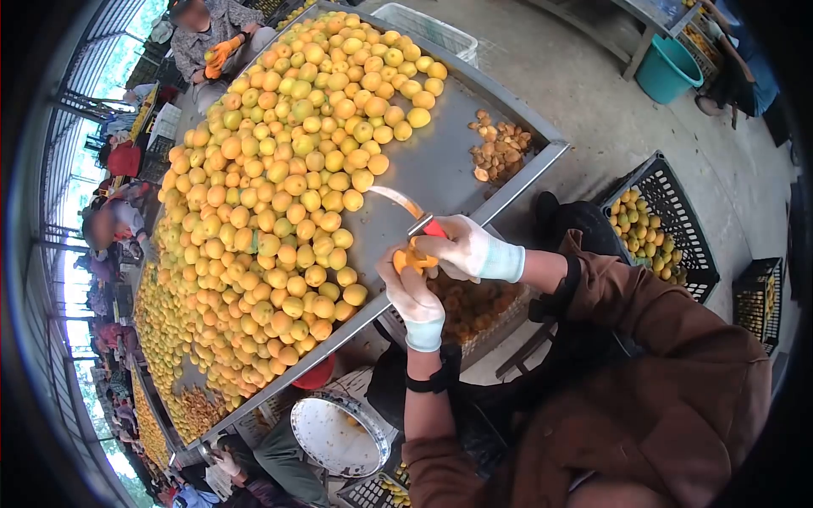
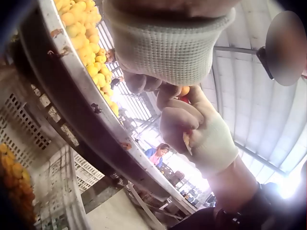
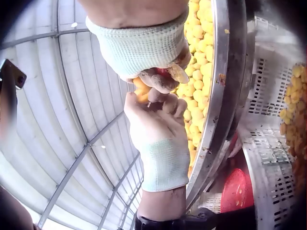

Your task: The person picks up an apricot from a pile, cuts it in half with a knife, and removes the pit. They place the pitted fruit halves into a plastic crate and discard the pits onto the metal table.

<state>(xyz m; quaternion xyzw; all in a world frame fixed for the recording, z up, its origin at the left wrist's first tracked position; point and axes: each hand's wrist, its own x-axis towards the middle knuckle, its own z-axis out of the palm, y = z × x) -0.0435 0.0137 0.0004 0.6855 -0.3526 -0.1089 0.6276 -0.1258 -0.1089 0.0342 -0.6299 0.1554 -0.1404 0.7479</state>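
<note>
Orange fruit between gloved fingers

Daylight glared white through the openings beside the pale ribbed metal roof, the head view was evenly bright but curved and black-rimmed, and the hazier wrist views seemed slightly soft.

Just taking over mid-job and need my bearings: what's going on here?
A person works at a metal table heaped with yellow-orange fruit. The gloved left hand holds an opened orange fruit; the gloved right hand meets it there while gripping a red-handled knife, its curved blade over the tabletop. What look like brown pits lie piled near the table's corner.
</note>
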